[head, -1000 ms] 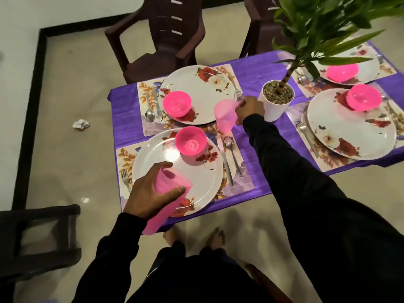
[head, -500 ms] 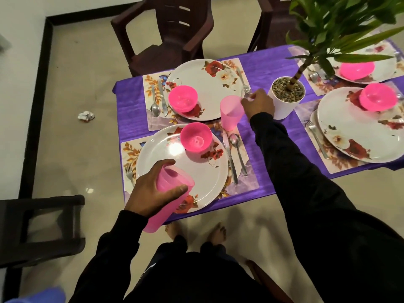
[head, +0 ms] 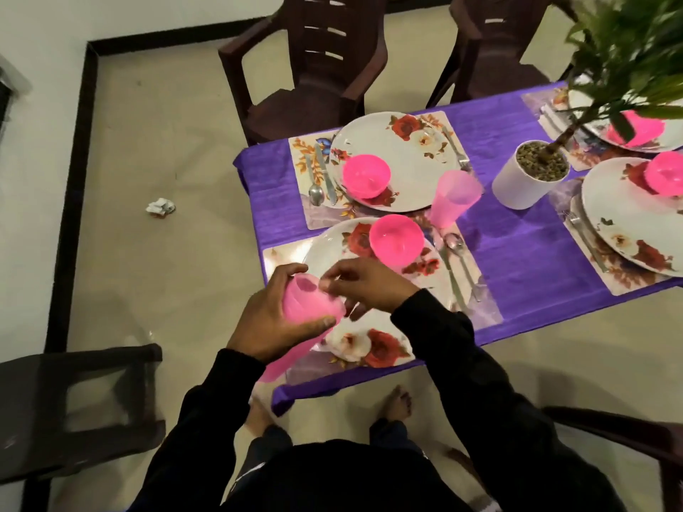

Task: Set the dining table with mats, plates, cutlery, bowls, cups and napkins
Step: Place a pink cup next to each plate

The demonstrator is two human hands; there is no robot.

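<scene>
My left hand (head: 275,319) grips a stack of pink cups (head: 301,319) over the near floral plate (head: 369,290). My right hand (head: 364,286) has come to the stack's rim, and its fingertips pinch the top cup. A single pink cup (head: 452,201) stands alone on the purple tablecloth (head: 528,253) between the two left place settings. Each floral plate carries a pink bowl (head: 396,240), with a second bowl (head: 366,176) on the far plate (head: 403,160). Cutlery (head: 456,260) lies on the mats beside the plates.
A white pot with a green plant (head: 530,175) stands mid-table. Two more plates with pink bowls (head: 635,216) fill the right side. Brown plastic chairs (head: 314,64) stand behind the table, and a dark stool (head: 74,408) at left. Crumpled paper (head: 160,208) lies on the floor.
My right hand let go of the single pink cup, left it standing on the tablecloth, and drew back to the stack held in my left hand.
</scene>
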